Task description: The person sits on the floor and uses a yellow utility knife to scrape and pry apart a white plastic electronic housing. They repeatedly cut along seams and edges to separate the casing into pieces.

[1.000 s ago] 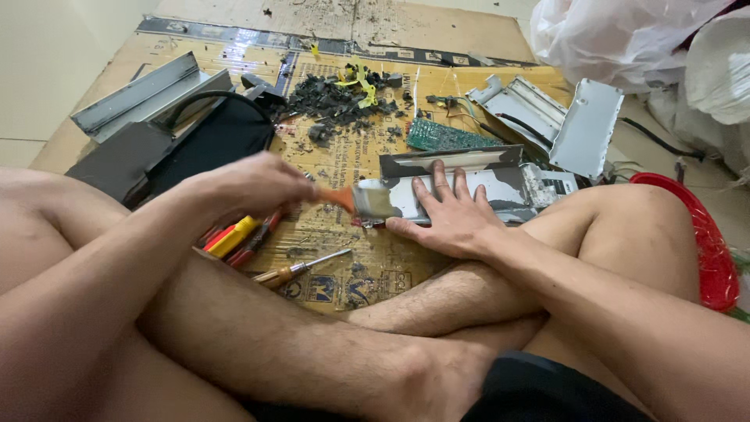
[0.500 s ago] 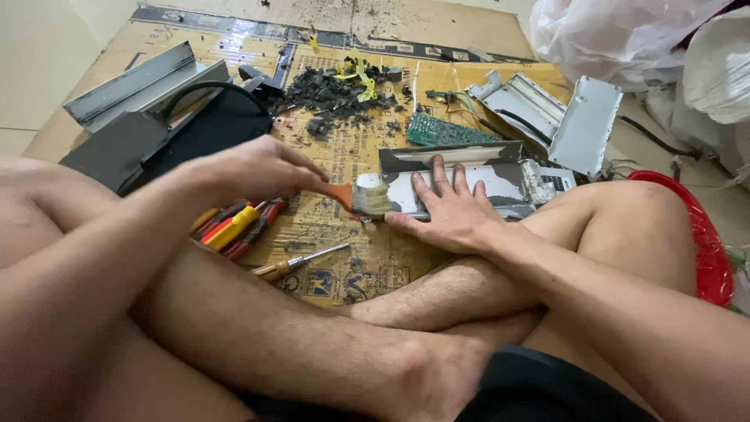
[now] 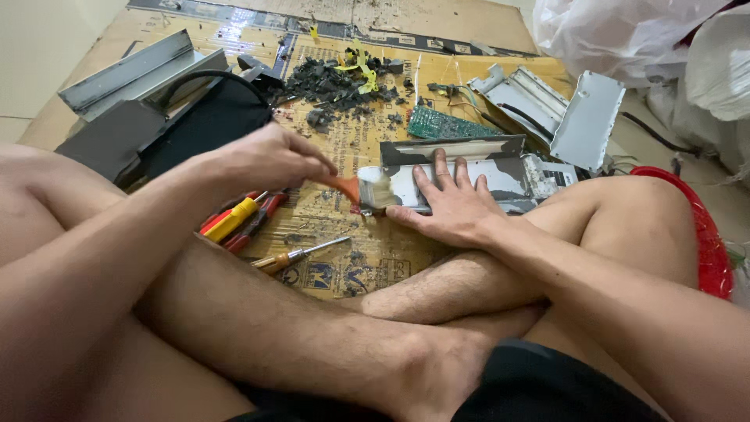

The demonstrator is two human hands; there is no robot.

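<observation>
The left hand [image 3: 269,160] grips a brush [image 3: 367,190], its bristles touching the left end of a metal case [image 3: 508,176]. The right hand [image 3: 451,207] lies flat, fingers spread, on the case.

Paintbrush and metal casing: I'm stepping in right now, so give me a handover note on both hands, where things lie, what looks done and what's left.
Left hand: shut on the orange-handled paintbrush, bristles at the left end of the metal casing.
Right hand: flat, fingers spread, pressing the casing down on the cardboard.
Nearby: screwdriver and red and yellow tools by the left knee; green circuit board and black debris behind.
Done: casing opened, board out.
Left: probably more brushing; remaining dust cannot be judged.
</observation>
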